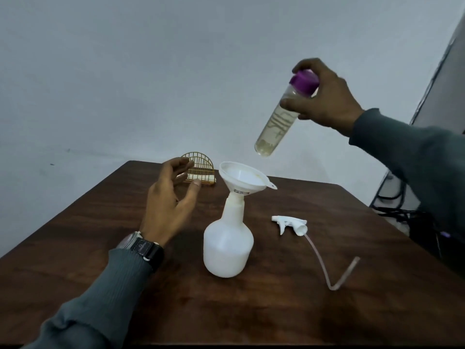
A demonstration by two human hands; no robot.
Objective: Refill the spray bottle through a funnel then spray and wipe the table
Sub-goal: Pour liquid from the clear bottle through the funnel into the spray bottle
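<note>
A white spray bottle (227,244) stands upright on the dark wooden table (289,311) with a white funnel (242,178) seated in its neck. Its trigger head (292,224) lies to the right with the long dip tube (334,270) trailing toward the front. My right hand (324,102) grips a clear bottle with a purple cap (279,122), held tilted in the air above and right of the funnel, cap end up. A little yellowish liquid sits at its lower end. My left hand (171,202) hovers open left of the funnel, touching nothing.
A gold wire napkin holder (201,170) with white napkins stands at the table's far edge, behind my left hand. Black cables (402,210) hang off to the right past the table edge. A plain grey wall is behind.
</note>
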